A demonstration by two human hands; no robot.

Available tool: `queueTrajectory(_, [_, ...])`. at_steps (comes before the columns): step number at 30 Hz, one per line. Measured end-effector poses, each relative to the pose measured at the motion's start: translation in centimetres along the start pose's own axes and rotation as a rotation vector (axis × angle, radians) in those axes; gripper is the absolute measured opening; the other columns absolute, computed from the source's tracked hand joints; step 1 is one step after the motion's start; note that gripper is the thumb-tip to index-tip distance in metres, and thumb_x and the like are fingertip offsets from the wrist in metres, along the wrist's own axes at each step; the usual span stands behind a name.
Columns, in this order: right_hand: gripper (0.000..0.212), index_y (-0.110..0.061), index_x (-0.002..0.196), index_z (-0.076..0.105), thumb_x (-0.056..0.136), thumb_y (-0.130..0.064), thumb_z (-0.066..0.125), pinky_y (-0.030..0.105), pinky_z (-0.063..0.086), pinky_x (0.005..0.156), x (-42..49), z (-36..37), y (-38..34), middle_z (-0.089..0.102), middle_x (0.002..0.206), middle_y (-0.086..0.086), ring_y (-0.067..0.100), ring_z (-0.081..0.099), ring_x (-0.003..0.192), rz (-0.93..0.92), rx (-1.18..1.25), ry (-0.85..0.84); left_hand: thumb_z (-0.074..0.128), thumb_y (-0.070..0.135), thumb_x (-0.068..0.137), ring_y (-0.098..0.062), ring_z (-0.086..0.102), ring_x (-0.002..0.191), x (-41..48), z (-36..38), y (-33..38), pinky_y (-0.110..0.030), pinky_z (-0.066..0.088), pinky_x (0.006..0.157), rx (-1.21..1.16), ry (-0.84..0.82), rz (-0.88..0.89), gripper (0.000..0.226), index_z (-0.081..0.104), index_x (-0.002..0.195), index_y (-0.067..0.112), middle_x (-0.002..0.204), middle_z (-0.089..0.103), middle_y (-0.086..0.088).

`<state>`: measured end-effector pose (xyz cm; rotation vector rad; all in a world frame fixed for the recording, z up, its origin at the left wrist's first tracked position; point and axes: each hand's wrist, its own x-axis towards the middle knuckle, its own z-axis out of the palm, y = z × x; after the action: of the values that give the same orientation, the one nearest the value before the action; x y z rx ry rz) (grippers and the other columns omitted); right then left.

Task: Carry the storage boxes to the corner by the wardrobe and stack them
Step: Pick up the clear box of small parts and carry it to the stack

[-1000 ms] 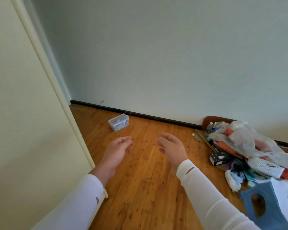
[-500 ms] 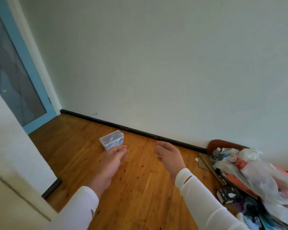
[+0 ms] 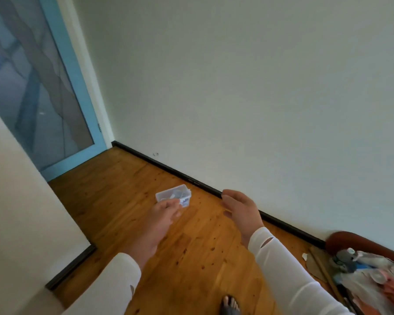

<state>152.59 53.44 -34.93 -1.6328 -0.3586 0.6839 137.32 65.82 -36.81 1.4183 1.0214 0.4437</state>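
A small clear plastic storage box with small items inside sits on the wooden floor near the black skirting board. My left hand is stretched out in front of me, fingers relaxed, its fingertips overlapping the box's near edge in the picture; whether it touches the box I cannot tell. My right hand is held up to the right of the box, palm turned inward, fingers loosely bent, holding nothing.
A cream wardrobe side fills the left. A blue-framed glass door stands in the far corner. A pile of bags and clutter lies at the lower right by the wall. A foot shows at the bottom.
The view has moved forward past the wardrobe edge, revealing the blue door. The box now appears closer, and both hands have reached nearer to it.
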Motion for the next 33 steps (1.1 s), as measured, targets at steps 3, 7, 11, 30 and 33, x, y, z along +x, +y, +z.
queueTrajectory(3, [0.024,-0.023,0.114,0.065,0.092,-0.021,0.058,0.03,0.051,0.088,6.0,0.2,-0.2,0.066,0.104,-0.007,0.012,0.062,0.096,0.011,0.0,-0.049,0.055,0.035,0.097,-0.015,0.063,0.1,4.6,1.2,0.8,-0.029,0.05,0.077,0.023,0.059,-0.033,0.023,0.062,0.114,0.021,0.108,0.067,-0.001])
queueTrajectory(7, [0.023,-0.022,0.113,0.066,0.091,-0.02,0.06,0.034,0.051,0.091,14.6,-0.5,-0.8,0.068,0.104,-0.005,0.016,0.063,0.099,0.023,0.018,-0.082,0.051,0.032,0.098,-0.013,0.064,0.098,10.6,2.9,2.0,-0.024,0.047,0.065,0.034,0.136,-0.043,0.021,0.064,0.113,0.024,0.109,0.067,0.0])
queueTrajectory(11, [0.024,-0.02,0.115,0.066,0.092,-0.02,0.058,0.034,0.051,0.092,22.8,-1.0,-2.1,0.068,0.108,-0.001,0.017,0.062,0.1,0.06,0.022,-0.144,0.051,0.038,0.098,-0.01,0.065,0.095,16.5,4.9,4.5,-0.019,0.049,0.059,0.075,0.196,-0.082,0.017,0.063,0.107,0.03,0.109,0.068,0.002])
queueTrajectory(30, [0.018,-0.025,0.11,0.063,0.095,-0.023,0.055,0.017,0.051,0.063,45.1,7.3,-4.6,0.066,0.103,-0.006,0.013,0.063,0.091,0.113,-0.071,-0.354,0.046,0.028,0.102,0.0,0.057,0.094,36.1,5.2,8.5,-0.016,0.042,0.066,-0.027,0.35,-0.209,0.027,0.059,0.125,0.02,0.118,0.064,0.003])
queueTrajectory(33, [0.016,-0.027,0.108,0.063,0.095,-0.023,0.054,0.03,0.054,0.082,50.4,11.0,-4.8,0.066,0.109,-0.003,0.017,0.063,0.099,0.132,-0.082,-0.36,0.046,0.027,0.102,-0.002,0.058,0.096,42.0,3.1,8.7,-0.016,0.043,0.068,-0.035,0.335,-0.208,0.026,0.059,0.123,0.02,0.113,0.064,0.006])
